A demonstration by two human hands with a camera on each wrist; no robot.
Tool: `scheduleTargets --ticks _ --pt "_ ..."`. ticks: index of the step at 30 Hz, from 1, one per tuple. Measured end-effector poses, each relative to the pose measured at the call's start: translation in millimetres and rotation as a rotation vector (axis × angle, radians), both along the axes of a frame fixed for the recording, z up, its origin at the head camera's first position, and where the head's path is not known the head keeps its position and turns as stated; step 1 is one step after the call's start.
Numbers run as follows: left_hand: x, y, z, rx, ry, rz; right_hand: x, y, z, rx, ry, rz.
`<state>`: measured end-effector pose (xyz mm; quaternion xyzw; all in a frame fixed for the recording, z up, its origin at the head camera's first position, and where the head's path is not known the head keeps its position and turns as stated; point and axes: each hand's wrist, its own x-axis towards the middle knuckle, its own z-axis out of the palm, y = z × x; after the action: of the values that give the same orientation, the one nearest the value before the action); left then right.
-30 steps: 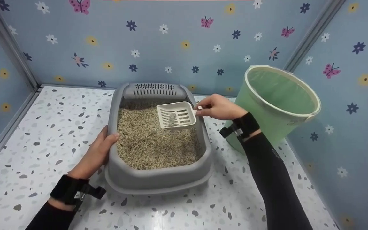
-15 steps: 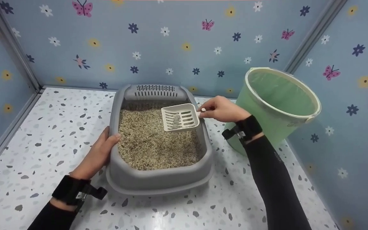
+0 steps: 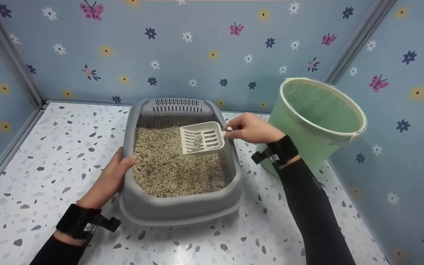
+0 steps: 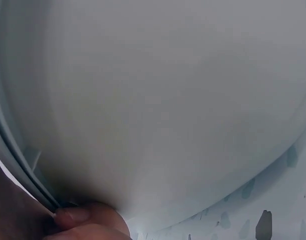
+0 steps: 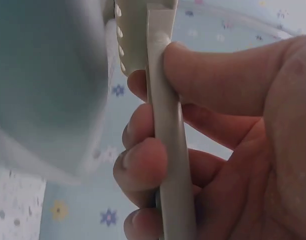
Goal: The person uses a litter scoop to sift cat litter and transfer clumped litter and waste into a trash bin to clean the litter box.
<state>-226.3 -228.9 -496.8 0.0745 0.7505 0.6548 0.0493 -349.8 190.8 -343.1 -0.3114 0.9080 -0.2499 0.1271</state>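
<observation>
A grey litter box [image 3: 182, 206] filled with tan granular litter [image 3: 171, 165] stands on the speckled surface. Over its left rim, my left hand [image 3: 110, 176] grips with the thumb on top and the fingers outside; the left wrist view has the curled fingers [image 4: 90, 220] under the rim's edge. My right hand [image 3: 252, 127] holds a cream slotted litter scoop [image 3: 212, 147] above the litter, near the box's right rim. Greyish clumps [image 3: 197, 141] lie in the scoop. In the right wrist view, thumb and fingers wrap around the scoop's handle [image 5: 170, 135].
A green bin [image 3: 300, 143] with a pale rim and a clear liner stands right of the box, close behind my right wrist. Blue flowered panels [image 3: 182, 55] enclose the back and both sides. Speckled surface [image 3: 57, 147] extends left of the box and in front.
The scoop shifts slightly right, then back left and a little lower, still with clumps in it. My left hand keeps its grip on the rim. The whole head view drifts slightly.
</observation>
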Motion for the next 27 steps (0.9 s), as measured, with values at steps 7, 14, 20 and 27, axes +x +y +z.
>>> scheduleTargets --ticks 7,14,20,27 --pt "-0.7 3.1 -2.1 0.019 -0.024 0.003 3.2 2.1 -1.9 -0.014 0.012 -0.015" --pt "0.2 5.2 -3.5 0.023 -0.035 0.007 4.9 -3.4 -5.1 -0.039 0.015 0.050" --pt "-0.8 4.1 -0.9 0.014 -0.043 -0.002 5.6 9.1 -5.0 -0.040 0.027 -0.006" --pt "-0.1 0.9 2.1 0.021 -0.063 -0.008 8.4 2.7 -0.4 -0.046 0.029 0.048"
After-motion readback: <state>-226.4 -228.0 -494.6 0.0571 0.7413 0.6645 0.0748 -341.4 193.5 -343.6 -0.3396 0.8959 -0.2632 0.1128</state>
